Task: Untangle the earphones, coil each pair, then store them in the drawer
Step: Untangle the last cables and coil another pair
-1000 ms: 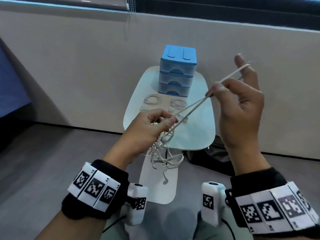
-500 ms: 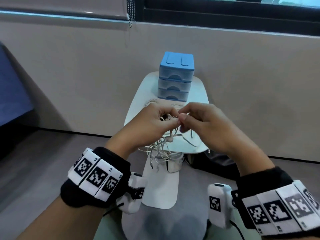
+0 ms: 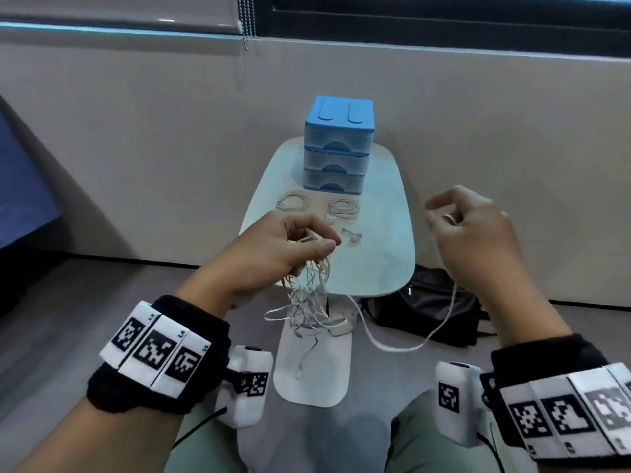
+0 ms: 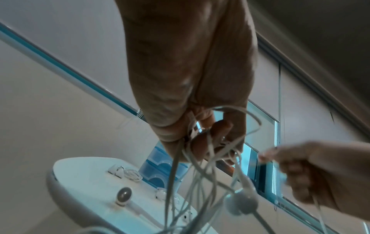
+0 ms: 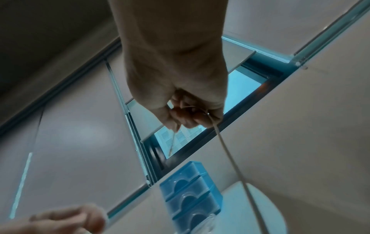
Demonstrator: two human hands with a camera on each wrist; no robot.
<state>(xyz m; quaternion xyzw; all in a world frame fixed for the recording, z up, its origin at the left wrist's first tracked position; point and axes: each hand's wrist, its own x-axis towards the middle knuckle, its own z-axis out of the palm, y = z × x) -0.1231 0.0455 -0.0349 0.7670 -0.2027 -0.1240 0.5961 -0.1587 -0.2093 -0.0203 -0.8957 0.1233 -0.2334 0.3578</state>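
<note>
My left hand [image 3: 293, 247] grips a tangled bunch of white earphones [image 3: 307, 302] that hangs below it in front of the table; the left wrist view shows the fingers [image 4: 202, 148] curled round the cords [image 4: 192, 190]. My right hand [image 3: 467, 230] is held off to the right, fingers curled round one white cord [image 3: 403, 346] that sags in a loop back to the bunch; in the right wrist view this cord [image 5: 230, 158] runs down from the fist [image 5: 190, 114]. Two coiled pairs [image 3: 292, 202] [image 3: 343, 208] lie on the white table [image 3: 386, 233] before the blue drawer unit [image 3: 338, 145], whose drawers are closed.
A loose earbud [image 3: 353, 236] lies on the table near the coils. A black bag [image 3: 426, 312] sits on the floor under the table's right side. A beige wall rises right behind the table, and the table's white foot [image 3: 314, 370] reaches toward my knees.
Half a second ago both hands met at the tangle; now my right hand has pulled away to the right, drawing one cord out into a slack loop. My left hand still holds the bunch.
</note>
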